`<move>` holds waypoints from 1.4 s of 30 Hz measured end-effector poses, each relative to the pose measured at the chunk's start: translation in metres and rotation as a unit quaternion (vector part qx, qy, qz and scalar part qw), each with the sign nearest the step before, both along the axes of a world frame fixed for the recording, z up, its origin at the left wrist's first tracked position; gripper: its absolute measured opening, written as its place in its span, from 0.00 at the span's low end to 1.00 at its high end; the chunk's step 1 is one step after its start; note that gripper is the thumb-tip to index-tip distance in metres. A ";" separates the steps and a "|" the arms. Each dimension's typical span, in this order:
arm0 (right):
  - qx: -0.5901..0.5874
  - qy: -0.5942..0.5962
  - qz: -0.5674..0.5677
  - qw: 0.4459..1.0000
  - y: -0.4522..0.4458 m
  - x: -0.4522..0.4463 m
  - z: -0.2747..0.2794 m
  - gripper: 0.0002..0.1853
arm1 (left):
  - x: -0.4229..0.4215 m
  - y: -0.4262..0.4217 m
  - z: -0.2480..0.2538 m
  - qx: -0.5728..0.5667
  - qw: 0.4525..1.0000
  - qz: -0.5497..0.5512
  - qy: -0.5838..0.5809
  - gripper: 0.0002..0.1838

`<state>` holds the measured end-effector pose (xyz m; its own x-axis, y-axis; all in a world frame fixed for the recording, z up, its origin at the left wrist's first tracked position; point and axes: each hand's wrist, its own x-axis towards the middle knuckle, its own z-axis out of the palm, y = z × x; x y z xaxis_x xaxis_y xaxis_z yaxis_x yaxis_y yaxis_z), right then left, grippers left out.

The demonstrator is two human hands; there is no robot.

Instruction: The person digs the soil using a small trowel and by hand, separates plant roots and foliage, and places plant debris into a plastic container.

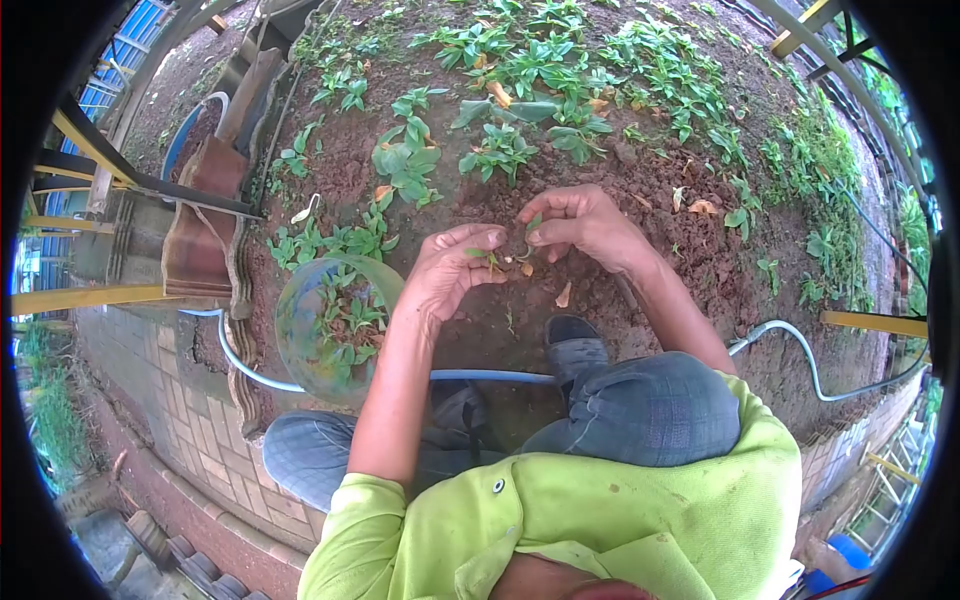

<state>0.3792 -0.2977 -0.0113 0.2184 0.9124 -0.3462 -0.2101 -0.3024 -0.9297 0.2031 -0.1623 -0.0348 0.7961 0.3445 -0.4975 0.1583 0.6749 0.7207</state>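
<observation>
Above the bare soil, my left hand [452, 268] pinches a small green seedling [484, 256] between thumb and fingers. My right hand [588, 228] faces it, thumb and forefinger closed on another small leafy seedling [534, 226]. The two hands are close but apart, and thin stems or roots hang in the gap. I cannot tell whether these strands belong to one plant or two. Left of my left forearm stands a clear plastic tub [290, 318] with several loose seedlings [348, 320] in it.
Leafy plants [500, 150] grow in the soil bed ahead, with dry leaves among them. A pale blue hose [480, 375] runs past my shoes [575, 340]. Roof tiles [205, 225] edge the bed at left, beside brick paving [210, 440]. Yellow posts [95, 298] stand at the sides.
</observation>
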 end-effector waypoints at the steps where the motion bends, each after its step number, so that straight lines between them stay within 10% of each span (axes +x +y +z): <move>1: -0.010 0.009 -0.009 1.000 0.000 0.000 -0.001 0.15 | -0.001 0.001 0.001 -0.014 1.000 -0.004 -0.018 0.15; 11: 0.104 0.073 -0.060 0.990 -0.004 -0.008 -0.004 0.23 | -0.003 0.005 -0.012 -0.051 0.989 -0.014 -0.138 0.28; 32: 0.049 -0.066 -0.086 0.993 -0.006 -0.014 0.008 0.09 | 0.001 -0.006 -0.019 -0.130 0.978 0.036 -0.157 0.17; 35: 0.002 -0.233 -0.103 0.967 -0.011 -0.004 0.004 0.12 | 0.004 -0.007 -0.015 -0.100 0.983 0.079 -0.135 0.17; 37: 0.088 -0.584 -0.147 0.793 -0.014 -0.005 0.000 0.15 | 0.007 -0.011 -0.013 -0.067 0.986 0.103 -0.116 0.17; 38: 0.088 -0.585 -0.148 0.792 -0.015 -0.007 0.000 0.15 | 0.008 -0.013 -0.013 -0.029 0.988 0.107 -0.105 0.16; 40: 0.039 -0.305 -0.122 0.944 -0.010 -0.021 0.014 0.14 | 0.012 -0.018 -0.007 0.008 0.989 0.111 -0.094 0.16; 42: 0.034 -0.244 -0.122 0.962 -0.006 -0.026 0.002 0.13 | 0.014 -0.024 -0.002 0.085 0.986 0.119 -0.083 0.14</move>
<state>0.3528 -0.3040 -0.0097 0.5505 0.8300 -0.0891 0.1983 -0.2338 -0.9518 0.2172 -0.1862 -0.0371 0.7483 0.5987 -0.2858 -0.1204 0.5462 0.8290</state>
